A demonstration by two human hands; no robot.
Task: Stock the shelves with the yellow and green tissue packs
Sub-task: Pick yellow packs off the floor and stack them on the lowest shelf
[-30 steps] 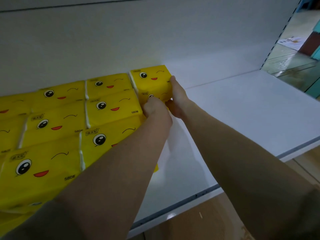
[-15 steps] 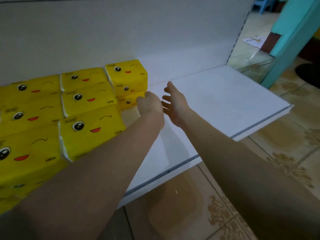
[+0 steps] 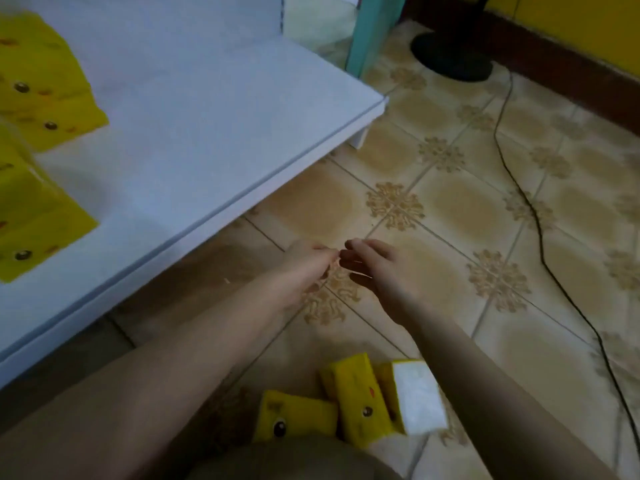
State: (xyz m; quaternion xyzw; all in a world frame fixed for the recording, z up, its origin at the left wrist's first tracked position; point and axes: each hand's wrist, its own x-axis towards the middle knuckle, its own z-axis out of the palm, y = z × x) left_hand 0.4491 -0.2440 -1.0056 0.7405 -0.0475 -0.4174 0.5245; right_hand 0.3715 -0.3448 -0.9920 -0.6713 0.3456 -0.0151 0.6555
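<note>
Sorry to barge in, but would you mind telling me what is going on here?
A person is stocking a white shelf with yellow tissue packs. Stacked packs already sit at its left end. Both hands are empty: the left hand and right hand hover over the tiled floor, fingers loosely curled. Three loose packs lie on the floor near the person, not yet shelved.

Clock directions are taken from the left hand (image 3: 304,261) and right hand (image 3: 377,268), close together over the floor (image 3: 450,209). The shelf (image 3: 194,109) lies bare at ten to eleven. Stacked packs (image 3: 45,98) block its nine-to-ten end. The floor is open from one to four, crossed by a cord (image 3: 519,188) at two to four. A teal post (image 3: 370,32) stands at twelve and a dark round base (image 3: 450,60) at one. Loose packs (image 3: 360,403) lie at six.
</note>
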